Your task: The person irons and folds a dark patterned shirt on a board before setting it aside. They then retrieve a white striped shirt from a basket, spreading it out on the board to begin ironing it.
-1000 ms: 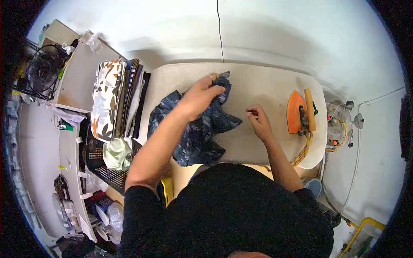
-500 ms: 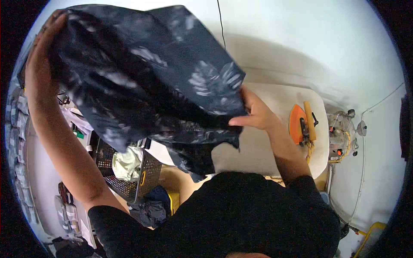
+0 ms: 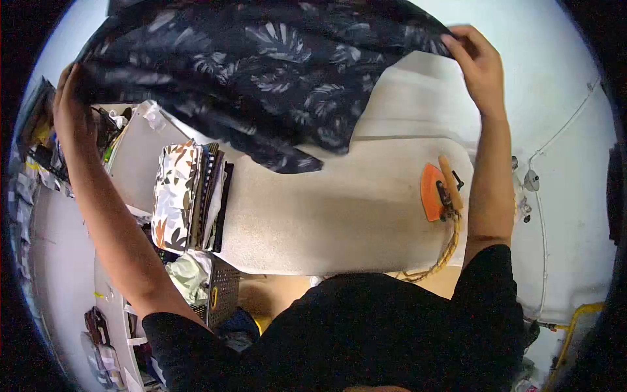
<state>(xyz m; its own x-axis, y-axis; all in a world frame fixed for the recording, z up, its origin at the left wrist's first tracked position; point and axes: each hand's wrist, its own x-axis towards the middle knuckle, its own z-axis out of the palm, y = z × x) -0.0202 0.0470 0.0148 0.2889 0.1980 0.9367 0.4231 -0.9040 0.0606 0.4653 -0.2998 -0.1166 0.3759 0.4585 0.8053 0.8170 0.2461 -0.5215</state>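
Note:
A dark shirt with a pale leaf print hangs stretched across the upper part of the view, its top edge cut off by the frame. My left hand is closed on its left end, with the fingertips partly hidden. At the right end, my right hand pinches a corner between thumb and fingers. The cloth sags between both hands above the far side of a padded ironing board. Its lower tip hangs over the board's far left part.
An orange-soled iron with a wooden handle lies at the board's right end, its yellow cord trailing toward me. Folded clothes are stacked at the left end. Below stands a dark perforated basket holding pale cloth. A white wall rises behind.
My right hand has moved up and to the right, spreading the shirt wide. My left hand has dropped slightly. The folded stack and more of the board have come into sight.

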